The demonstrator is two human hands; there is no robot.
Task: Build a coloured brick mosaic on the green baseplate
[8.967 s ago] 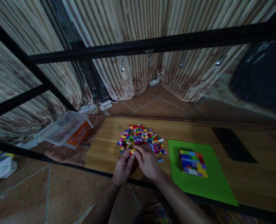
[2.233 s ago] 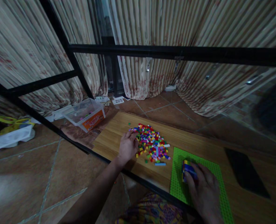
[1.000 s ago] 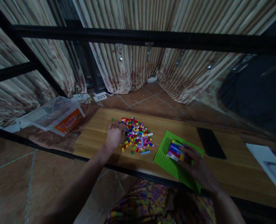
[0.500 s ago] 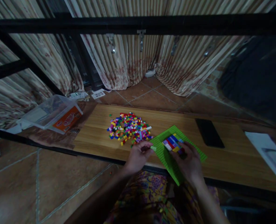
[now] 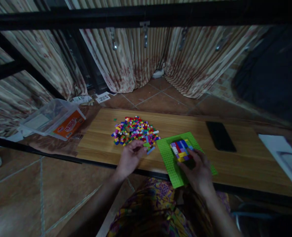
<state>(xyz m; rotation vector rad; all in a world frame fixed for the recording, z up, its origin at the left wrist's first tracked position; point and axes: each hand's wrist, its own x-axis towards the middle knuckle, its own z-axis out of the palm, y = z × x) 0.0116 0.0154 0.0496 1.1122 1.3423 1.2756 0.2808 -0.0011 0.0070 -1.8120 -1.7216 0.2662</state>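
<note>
My left hand [image 5: 132, 157] is at the near edge of the loose toy bricks [image 5: 136, 130], with a small lime-green toy brick [image 5: 146, 144] pinched between thumb and fingers. A light blue brick [image 5: 151, 150] lies on the wood just beside those fingertips. On the green studded baseplate [image 5: 166, 164] rests a block of built bricks [image 5: 180, 149] in white, red, blue, yellow and purple. My right hand [image 5: 197, 168] grips that block from its right and near sides, covering part of it and of the plate.
The low wooden table [image 5: 249, 164] carries a black phone-like slab [image 5: 220, 136] to the right. White papers [image 5: 279, 154] lie at its right end. A clear plastic box [image 5: 54, 118] with an orange label stands off the left end. A dark metal bar [image 5: 136, 14] crosses in front of the curtains.
My left hand has moved left, from the baseplate's edge to the brick pile, with the lime-green brick. The baseplate has turned and lies flatter. My right hand stays at the brick block.
</note>
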